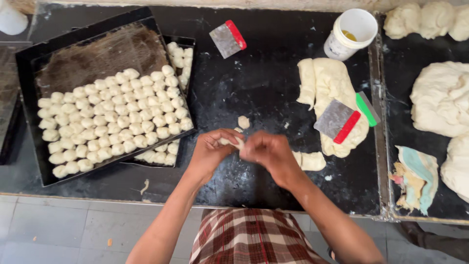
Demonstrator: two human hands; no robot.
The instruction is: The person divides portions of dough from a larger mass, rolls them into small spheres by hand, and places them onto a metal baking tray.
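Pale dough piece (pixel 238 142) between both hands

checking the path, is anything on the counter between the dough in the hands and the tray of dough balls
Nothing visible does. Both hands pinch a dough piece just right of the tray; the counter between them is bare apart from flour smears. A small dough bit lies beyond the hands, off that path.

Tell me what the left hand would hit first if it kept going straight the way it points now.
The left hand points up and right, toward the right hand; they already meet around a small dough piece. Beyond that, likely the loose dough bit, though depth is unclear.
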